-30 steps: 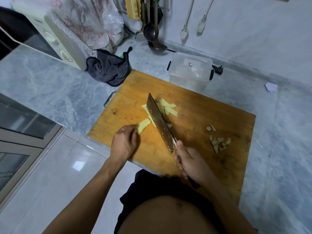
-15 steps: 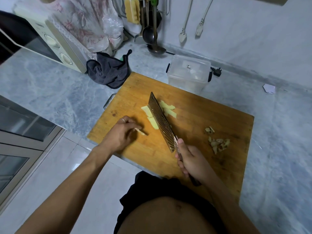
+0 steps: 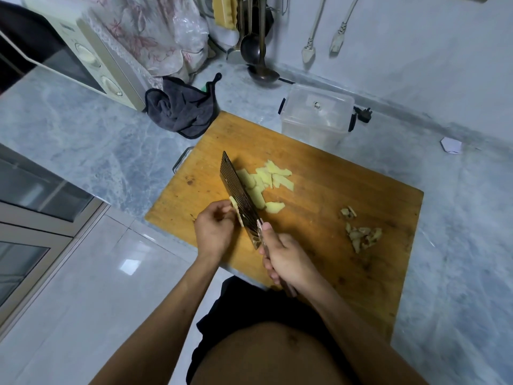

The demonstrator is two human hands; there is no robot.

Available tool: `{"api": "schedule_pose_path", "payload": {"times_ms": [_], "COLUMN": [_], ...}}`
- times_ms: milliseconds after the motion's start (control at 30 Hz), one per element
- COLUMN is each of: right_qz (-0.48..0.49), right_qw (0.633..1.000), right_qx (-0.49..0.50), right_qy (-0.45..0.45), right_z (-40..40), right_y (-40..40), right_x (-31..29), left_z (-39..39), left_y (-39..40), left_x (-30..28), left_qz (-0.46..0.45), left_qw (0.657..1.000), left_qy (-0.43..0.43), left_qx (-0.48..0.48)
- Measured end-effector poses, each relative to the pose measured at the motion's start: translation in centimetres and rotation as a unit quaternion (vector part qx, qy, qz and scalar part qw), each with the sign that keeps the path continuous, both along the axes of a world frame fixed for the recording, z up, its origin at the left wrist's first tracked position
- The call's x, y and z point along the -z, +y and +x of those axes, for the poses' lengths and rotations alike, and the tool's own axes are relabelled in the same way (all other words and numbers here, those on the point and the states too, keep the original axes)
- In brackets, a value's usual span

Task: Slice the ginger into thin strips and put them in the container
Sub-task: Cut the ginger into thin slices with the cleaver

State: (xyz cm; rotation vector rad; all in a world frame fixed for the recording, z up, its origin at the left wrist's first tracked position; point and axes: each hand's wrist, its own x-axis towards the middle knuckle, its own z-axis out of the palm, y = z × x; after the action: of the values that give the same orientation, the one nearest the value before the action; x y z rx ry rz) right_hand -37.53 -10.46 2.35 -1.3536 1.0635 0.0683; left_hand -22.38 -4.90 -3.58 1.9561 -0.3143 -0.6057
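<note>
My left hand (image 3: 215,232) pinched a thin ginger slice (image 3: 236,213) between its fingers (image 3: 225,209), holding it against the left face of the cleaver (image 3: 238,195), low over the near part of the wooden cutting board (image 3: 333,195). My right hand (image 3: 288,262) was wrapped tight around the cleaver's handle, thumb pressed near the blade's heel. The other ginger slices (image 3: 266,182) lay on the board just right of the blade, apart from my fingers. The clear container (image 3: 316,118) stood on the table at the board's far edge, lid closed.
</note>
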Motion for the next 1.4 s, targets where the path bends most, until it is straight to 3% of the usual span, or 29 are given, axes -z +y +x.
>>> {"api": "schedule_pose_path", "payload": {"times_ms": [200,467,1400], "right_qz": [-0.014,-0.092,-0.128], "right_qw": [1.0,0.995,0.99], "right_qx": [-0.006,-0.025,-0.057], "right_qy": [0.008,0.002,-0.007], "right_z": [0.1,-0.9,-2.9], "right_y": [0.3,0.8,0.7], "right_x": [-0.2,0.8,0.1], "left_z": [-1.1,-0.7,-0.5], "left_y": [-0.6,-1.7,-2.7], "left_x": [-0.2,-1.9,-2.9], "left_qz": [-0.054,-0.062,-0.03], "left_qw": [0.975,0.95,0.938], "left_qy": [0.168,0.253,0.28], "left_qx": [-0.136,-0.175,-0.201]}}
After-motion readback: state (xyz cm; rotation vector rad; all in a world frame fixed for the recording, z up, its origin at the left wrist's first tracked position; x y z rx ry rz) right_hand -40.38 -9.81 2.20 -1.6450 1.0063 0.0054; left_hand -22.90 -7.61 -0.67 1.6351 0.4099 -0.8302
